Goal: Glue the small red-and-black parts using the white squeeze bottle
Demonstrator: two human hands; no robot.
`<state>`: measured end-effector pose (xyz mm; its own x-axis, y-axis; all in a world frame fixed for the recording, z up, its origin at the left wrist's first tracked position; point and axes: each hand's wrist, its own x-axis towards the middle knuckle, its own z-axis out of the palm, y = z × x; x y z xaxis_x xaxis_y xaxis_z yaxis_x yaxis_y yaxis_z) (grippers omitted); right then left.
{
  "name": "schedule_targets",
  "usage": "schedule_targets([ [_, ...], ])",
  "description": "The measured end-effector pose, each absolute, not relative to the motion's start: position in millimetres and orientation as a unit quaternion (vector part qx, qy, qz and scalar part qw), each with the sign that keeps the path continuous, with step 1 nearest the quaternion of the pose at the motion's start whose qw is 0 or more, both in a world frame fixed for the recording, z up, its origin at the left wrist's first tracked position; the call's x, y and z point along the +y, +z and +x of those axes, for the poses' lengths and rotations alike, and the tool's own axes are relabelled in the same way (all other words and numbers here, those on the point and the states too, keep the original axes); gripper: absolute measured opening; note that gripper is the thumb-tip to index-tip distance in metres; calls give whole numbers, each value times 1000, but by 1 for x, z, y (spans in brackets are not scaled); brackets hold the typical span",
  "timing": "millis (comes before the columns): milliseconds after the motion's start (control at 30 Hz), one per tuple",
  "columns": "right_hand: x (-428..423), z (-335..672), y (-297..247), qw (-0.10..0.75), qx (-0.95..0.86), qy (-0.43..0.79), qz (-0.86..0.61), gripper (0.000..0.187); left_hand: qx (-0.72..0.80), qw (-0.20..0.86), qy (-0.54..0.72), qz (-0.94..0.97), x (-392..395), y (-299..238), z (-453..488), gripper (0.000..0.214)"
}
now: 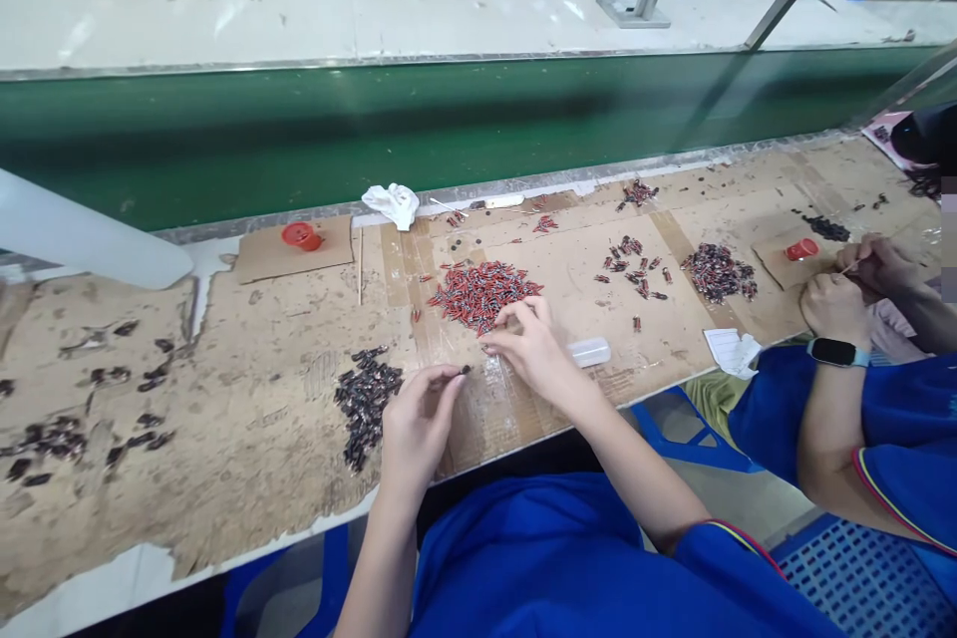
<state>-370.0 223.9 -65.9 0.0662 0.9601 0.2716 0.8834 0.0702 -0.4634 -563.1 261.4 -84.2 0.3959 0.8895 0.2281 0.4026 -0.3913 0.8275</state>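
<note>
My left hand (417,424) pinches a small dark part (465,370) between thumb and forefinger, above the cardboard. To its left lies a heap of small dark parts (366,404). My right hand (536,347) is at the near right edge of a pile of small red and black parts (478,294). Its thumb and fingertips are closed together. Whatever lies between them is too small to make out. A clear plastic piece (590,352) lies beside my right wrist.
Cardboard (261,359) covers the bench, bordered by a green conveyor belt (299,159). A red cup (302,236), a thin stick (360,265) and a crumpled white tissue (392,205) lie behind. More part piles (719,273) and a co-worker's hands (837,304) are at the right.
</note>
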Motion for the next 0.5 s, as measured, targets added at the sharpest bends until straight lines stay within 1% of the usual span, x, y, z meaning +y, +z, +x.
schedule_targets([
  [100, 238, -370, -70, 210, -709, 105, -665, 4, 442, 369, 363, 733, 259, -77, -562, 19],
  [133, 240, -370, -69, 204, -711, 114, -663, 2, 442, 372, 368, 728, 259, -76, -561, 19],
  [200, 241, -369, -65, 222, -710, 140, -653, 2, 441, 382, 377, 719, 259, -75, -561, 19],
  [267, 237, -371, -59, 276, -696, 183, -637, 5, 447, 392, 379, 709, 259, -76, -559, 19],
  [400, 225, -383, -50, 434, -588, 306, -611, 12, 461, 402, 382, 693, 258, -74, -556, 20],
  [500, 219, -394, -52, 498, -471, 405, -605, 15, 459, 400, 384, 694, 256, -71, -553, 20],
])
